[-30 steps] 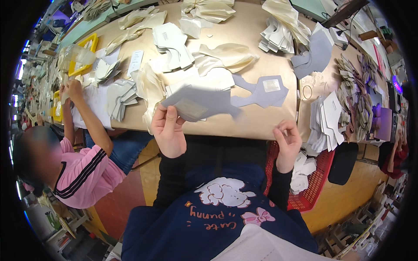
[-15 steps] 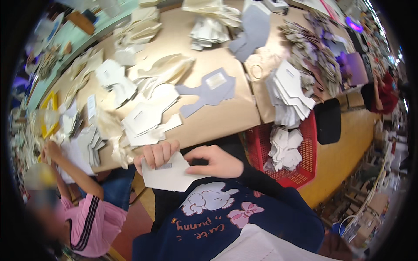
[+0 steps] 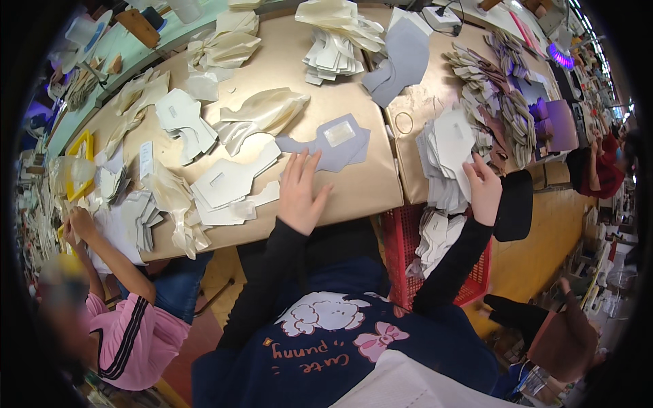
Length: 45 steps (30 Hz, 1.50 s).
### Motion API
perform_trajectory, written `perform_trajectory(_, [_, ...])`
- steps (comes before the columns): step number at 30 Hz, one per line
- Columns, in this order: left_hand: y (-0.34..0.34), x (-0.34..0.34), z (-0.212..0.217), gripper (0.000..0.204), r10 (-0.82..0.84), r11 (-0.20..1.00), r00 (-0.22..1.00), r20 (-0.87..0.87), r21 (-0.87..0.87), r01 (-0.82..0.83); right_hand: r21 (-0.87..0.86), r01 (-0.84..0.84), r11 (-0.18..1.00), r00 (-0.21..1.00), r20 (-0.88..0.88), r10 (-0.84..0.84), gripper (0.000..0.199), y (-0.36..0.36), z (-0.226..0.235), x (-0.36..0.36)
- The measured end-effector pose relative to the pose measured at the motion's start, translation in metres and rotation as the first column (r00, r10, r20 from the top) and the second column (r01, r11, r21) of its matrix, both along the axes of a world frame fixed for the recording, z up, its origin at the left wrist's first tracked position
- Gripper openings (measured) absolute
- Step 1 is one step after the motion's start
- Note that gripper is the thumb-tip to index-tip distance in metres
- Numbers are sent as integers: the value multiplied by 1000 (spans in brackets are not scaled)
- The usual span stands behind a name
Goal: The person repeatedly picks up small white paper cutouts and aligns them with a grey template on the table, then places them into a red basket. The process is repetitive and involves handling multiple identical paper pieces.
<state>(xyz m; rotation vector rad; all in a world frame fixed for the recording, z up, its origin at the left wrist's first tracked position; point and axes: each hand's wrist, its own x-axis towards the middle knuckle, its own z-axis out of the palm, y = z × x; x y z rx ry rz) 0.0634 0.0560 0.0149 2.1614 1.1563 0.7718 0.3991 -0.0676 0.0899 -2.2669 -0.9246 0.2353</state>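
Grey cut piece (image 3: 331,141): lies flat on the tan table (image 3: 354,194), a pale square patch near its middle, its left tip just under the left fingertips.
Left hand (image 3: 299,194): palm down on the table, fingers spread and holding nothing — only the tips touch the grey piece.
Right hand (image 3: 484,190): fingers curled onto the edge of the white stack (image 3: 449,160) at the table's right end; whether it pinches one sheet or merely rests there I cannot tell.
Nearby: white panel pieces (image 3: 228,187) just left of the left hand, a red basket (image 3: 445,262) of more white pieces below the stack.
Co-worker: a person in a pink top (image 3: 139,336) works at the far left — well apart.
Risk: the stack overhangs the table edge, so a careless pull on one sheet could drag several into the basket; a sliding palm could skew the grey piece.
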Motion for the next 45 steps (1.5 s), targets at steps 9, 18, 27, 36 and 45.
perform_trajectory(9, [22, 35, -20, 109, 65, 998, 936, -345, 41, -54, 392, -112, 913, 970, -157, 186, 20, -23, -21, -68])
perform_trajectory(18, [-5, 11, -4, 103, -99, 681, 952, 289, -678, 277, 362, -178, 915, 674, -632, 381, 62, 7, -58, -138])
perform_trajectory(27, [-34, -2, -13, 97, -19, 494, 606, 795, -520, 697, 596, -359, 718, 684, -356, 637, 98, 30, -32, -191])
perform_trajectory(36, [-52, -33, 29, 55, 709, 376, 161, 687, -561, 737, 861, -477, 178, 313, -23, 949, 82, 45, -16, -216])
perform_trajectory(45, [-58, -41, 53, 47, 658, 536, 237, 715, -666, 519, 438, -366, 821, 798, -305, 519, 37, 45, 17, -209])
